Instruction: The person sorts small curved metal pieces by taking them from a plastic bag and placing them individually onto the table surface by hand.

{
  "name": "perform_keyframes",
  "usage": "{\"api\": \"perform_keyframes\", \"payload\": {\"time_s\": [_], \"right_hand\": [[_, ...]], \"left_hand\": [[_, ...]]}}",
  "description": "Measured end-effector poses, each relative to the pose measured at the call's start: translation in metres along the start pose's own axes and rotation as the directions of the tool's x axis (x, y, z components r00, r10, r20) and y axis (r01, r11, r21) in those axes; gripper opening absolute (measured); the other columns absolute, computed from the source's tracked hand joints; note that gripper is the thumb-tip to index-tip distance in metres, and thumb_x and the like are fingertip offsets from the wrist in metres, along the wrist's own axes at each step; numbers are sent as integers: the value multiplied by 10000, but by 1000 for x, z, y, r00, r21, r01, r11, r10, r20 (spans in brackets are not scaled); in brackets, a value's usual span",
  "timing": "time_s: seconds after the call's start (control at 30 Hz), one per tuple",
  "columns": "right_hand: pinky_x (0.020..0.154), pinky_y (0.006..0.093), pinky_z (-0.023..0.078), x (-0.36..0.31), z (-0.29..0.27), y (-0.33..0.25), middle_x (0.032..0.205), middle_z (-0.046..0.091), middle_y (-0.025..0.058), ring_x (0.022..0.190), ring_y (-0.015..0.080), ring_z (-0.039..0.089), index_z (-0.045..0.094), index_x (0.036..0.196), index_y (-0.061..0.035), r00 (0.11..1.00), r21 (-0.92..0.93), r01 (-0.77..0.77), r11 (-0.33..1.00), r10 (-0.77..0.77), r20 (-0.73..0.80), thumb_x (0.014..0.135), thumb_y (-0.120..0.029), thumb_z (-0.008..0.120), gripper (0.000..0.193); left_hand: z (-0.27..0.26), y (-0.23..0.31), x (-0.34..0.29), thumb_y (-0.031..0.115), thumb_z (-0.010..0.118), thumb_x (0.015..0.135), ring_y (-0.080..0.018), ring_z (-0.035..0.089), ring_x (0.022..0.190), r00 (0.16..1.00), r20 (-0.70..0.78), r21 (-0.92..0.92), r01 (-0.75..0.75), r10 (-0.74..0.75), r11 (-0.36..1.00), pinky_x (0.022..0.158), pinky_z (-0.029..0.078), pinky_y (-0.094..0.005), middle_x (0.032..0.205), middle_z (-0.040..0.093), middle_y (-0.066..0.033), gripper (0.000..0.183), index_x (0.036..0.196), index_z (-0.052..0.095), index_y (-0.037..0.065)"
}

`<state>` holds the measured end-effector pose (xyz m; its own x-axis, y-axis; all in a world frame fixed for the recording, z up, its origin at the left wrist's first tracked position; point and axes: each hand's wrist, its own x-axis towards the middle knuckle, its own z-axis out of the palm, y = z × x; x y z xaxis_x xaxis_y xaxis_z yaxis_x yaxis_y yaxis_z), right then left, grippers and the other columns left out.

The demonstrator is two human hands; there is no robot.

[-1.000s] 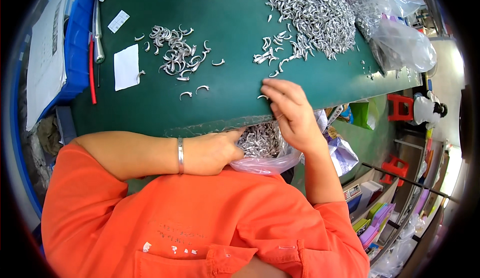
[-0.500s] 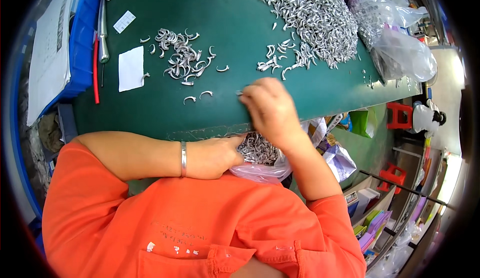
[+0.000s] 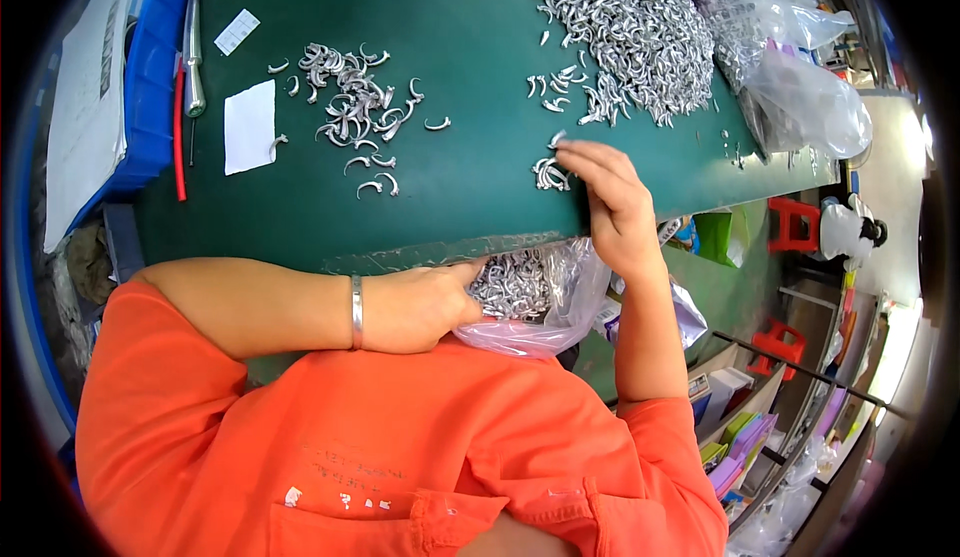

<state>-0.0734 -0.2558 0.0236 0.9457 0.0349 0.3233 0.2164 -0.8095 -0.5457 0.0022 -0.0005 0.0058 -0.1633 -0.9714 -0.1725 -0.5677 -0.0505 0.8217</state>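
Note:
My left hand (image 3: pixel 425 307) holds the rim of a clear plastic bag (image 3: pixel 525 337) against the table's front edge. Inside the bag lie many small curved silver metal pieces (image 3: pixel 512 287). To its right, my right hand (image 3: pixel 622 207) is over the table edge, its fingers stretched out and close together. Beside those fingers sits a little cluster of curved metal pieces (image 3: pixel 549 175), and one more piece (image 3: pixel 556 140) is at the fingertips. A big heap of the same pieces (image 3: pixel 630 37) covers the far right of the table; a looser group (image 3: pixel 355 102) lies left of centre.
White paper (image 3: pixel 250 127) and a small label (image 3: pixel 237 32) lie on the green table (image 3: pixel 440 37). At left are a blue bin (image 3: pixel 160 77), a red rod (image 3: pixel 179 137) and a metal tool (image 3: pixel 194 57). Filled plastic bags (image 3: pixel 800 97) stand right. Red stools (image 3: pixel 793 225) are beyond.
My right hand has moved right and its fingers have straightened. A cluster of pieces now lies beside it, and fewer are in front of the big heap. The bag's mouth shows wider.

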Motion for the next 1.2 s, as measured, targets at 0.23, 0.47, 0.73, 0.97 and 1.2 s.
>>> {"api": "perform_keyframes", "payload": {"time_s": [0.23,0.47,0.73,0.97,1.2], "right_hand": [[810,341,487,-19,0,-5,1007,641,141,914,291,602,674,1058,-20,983,-70,-74,995,61,-175,805,46,647,263],[751,356,491,-28,-7,-28,945,638,102,856,280,600,690,967,-33,975,323,-66,944,-8,222,745,57,686,239],[790,370,478,-28,-2,-20,1022,611,133,913,298,580,657,1043,-20,983,272,22,962,-71,172,769,29,686,280],[747,379,486,-15,5,-32,895,610,113,823,291,587,674,966,-24,981,212,48,976,-87,175,745,22,711,229],[791,376,475,4,13,-15,982,626,121,873,296,582,686,951,-32,988,-139,12,990,-33,-149,765,44,673,202]], "left_hand": [[8,-6,1,33,629,764,-499,539,1125,996,-73,8,-54,55,998,948,479,-447,1379,322,-423,287,1041,702,63],[8,-5,1,29,627,756,-499,553,1103,994,-93,25,-47,49,999,923,498,-436,1369,338,-418,272,1018,701,42],[4,-3,1,32,626,750,-494,572,1062,1000,-26,-25,-3,3,1000,914,496,-451,1344,365,-413,268,1009,696,38],[8,-5,1,38,622,760,-486,553,1091,994,-98,7,-54,55,998,923,489,-448,1337,373,-405,258,1009,691,39],[6,-5,1,39,625,760,-492,563,1068,997,-61,-27,-58,57,998,940,473,-450,1329,370,-420,257,1010,685,31]]}}
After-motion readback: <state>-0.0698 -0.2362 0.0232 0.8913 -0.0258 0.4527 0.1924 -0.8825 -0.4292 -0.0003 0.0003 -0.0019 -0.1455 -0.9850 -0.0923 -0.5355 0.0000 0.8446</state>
